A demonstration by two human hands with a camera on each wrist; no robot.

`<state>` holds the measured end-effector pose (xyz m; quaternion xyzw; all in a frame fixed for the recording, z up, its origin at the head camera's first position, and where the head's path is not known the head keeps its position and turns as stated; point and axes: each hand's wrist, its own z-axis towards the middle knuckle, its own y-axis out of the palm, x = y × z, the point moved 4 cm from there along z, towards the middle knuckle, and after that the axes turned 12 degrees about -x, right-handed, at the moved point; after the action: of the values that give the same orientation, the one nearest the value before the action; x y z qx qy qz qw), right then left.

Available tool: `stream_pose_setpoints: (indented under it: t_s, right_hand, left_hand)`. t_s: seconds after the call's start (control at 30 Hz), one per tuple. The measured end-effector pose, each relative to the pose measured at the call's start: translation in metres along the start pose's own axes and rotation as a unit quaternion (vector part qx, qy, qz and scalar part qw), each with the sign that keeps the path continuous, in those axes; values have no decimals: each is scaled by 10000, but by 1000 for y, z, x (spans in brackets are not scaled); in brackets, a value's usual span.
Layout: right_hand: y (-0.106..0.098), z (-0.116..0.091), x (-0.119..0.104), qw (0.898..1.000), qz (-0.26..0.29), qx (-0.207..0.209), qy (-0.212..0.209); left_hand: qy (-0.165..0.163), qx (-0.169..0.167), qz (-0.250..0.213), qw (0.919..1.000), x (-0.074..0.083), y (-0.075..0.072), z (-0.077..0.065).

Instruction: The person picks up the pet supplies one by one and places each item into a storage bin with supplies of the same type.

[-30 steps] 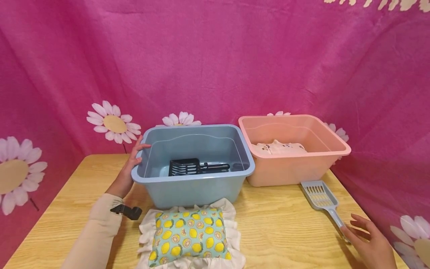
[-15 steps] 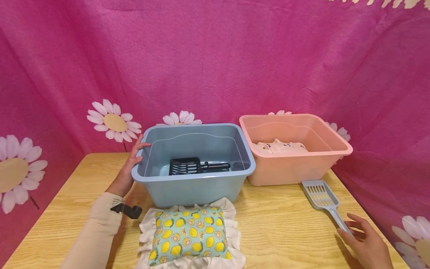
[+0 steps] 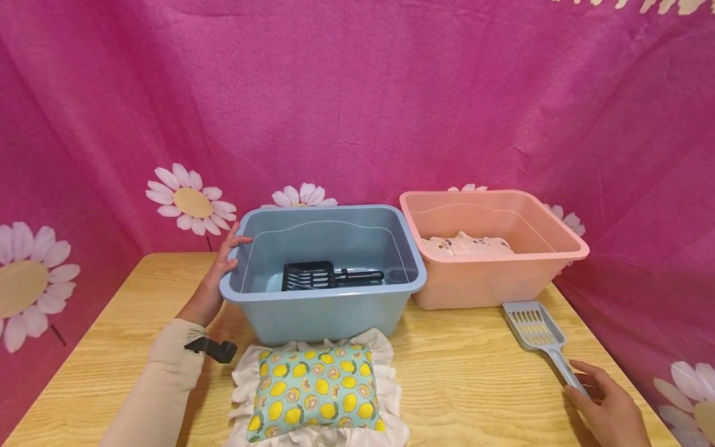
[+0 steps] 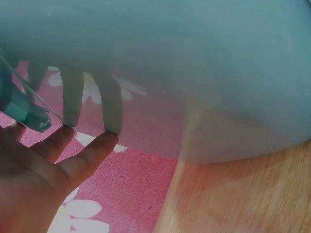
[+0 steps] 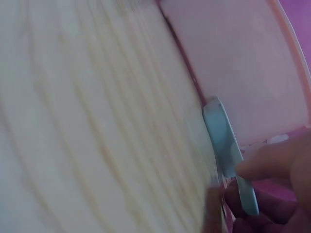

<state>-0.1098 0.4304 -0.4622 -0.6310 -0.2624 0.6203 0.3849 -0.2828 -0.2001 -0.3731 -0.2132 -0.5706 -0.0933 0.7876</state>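
Observation:
My left hand (image 3: 215, 279) holds the left rim of a blue litter box (image 3: 324, 316); in the left wrist view its fingertips (image 4: 112, 138) meet the box's outer wall. Inside the box lies a black slotted litter scoop (image 3: 307, 276). At the right, my right hand (image 3: 609, 403) pinches the handle end of a grey-blue litter scoop (image 3: 539, 332). That scoop's slotted head lies by the foot of a pink litter box (image 3: 480, 282). The right wrist view shows the thumb (image 5: 267, 162) on the handle and the other fingers curled beneath.
A small lemon-print cushion (image 3: 318, 391) with a white frill lies in front of the blue box. White patterned cloth (image 3: 469, 245) sits in the pink box. The wooden table (image 3: 458, 385) is backed by a pink curtain (image 3: 335, 93) with daisies.
The right hand's fingers have shifted slightly at the scoop's handle and drawn closer around it. The scoop, both boxes and the left hand stay nearly where they were.

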Motion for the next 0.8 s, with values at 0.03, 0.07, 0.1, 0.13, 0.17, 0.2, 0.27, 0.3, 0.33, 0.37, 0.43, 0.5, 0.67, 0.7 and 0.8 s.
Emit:
stream_pose_setpoints:
  t_s: [0.03, 0.07, 0.1, 0.13, 0.17, 0.2, 0.27, 0.3, 0.33, 0.37, 0.43, 0.5, 0.67, 0.7, 0.8]
  right_hand:
    - [0, 0, 1, 10000, -36, 20, -12]
    - [0, -1, 2, 10000, -63, 43, -8]
    - [-1, -1, 3, 9999, -94, 61, 4]
    - [-1, -1, 4, 9999, -125, 69, 12]
    - [-1, -1, 4, 9999, -154, 68, 25]
    - [-1, -1, 5, 9999, -159, 43, 40]
    - [-1, -1, 6, 9998, -174, -32, 73]
    - [-1, 0, 7, 9998, -134, -97, 72]
    - [-1, 0, 7, 9998, -74, -171, 90]
    - [-1, 1, 7, 9996, -13, -252, 125]
    - [-1, 3, 7, 9990, 93, -390, 214]
    - [-2, 5, 6, 9982, 153, -484, 306]
    - [-7, 11, 2, 9982, -69, -478, 348]
    - [-8, 12, 0, 9983, -129, -457, 328]
    - [-10, 12, -3, 9986, -272, -393, 224]
  left_hand:
    - [-10, -5, 6, 10000, 0, 0, 0]
    - [-25, -7, 7, 10000, -1, 0, 0]
    - [-42, -11, 9, 10000, -1, 0, 0]
    - [-53, -13, 10, 10000, -1, 0, -1]
    - [-58, -17, 6, 10000, -2, 0, -1]
    - [-61, -16, 0, 10000, -2, 1, -1]
    - [-66, -2, -4, 10000, -2, 1, -1]
    - [-60, -1, 6, 10000, -2, 1, -1]
    - [-58, 3, 14, 10000, -2, 1, -1]
    - [-62, 4, 24, 10000, -3, 1, -2]
    - [-74, 2, 56, 10000, -2, 2, -2]
    - [-61, -7, 61, 10000, -1, 2, -2]
    - [-24, 6, -43, 10000, 0, 1, 1]
    - [-25, 5, -44, 10000, 0, 1, 1]
    - [-28, 10, -90, 10000, 1, 0, 2]
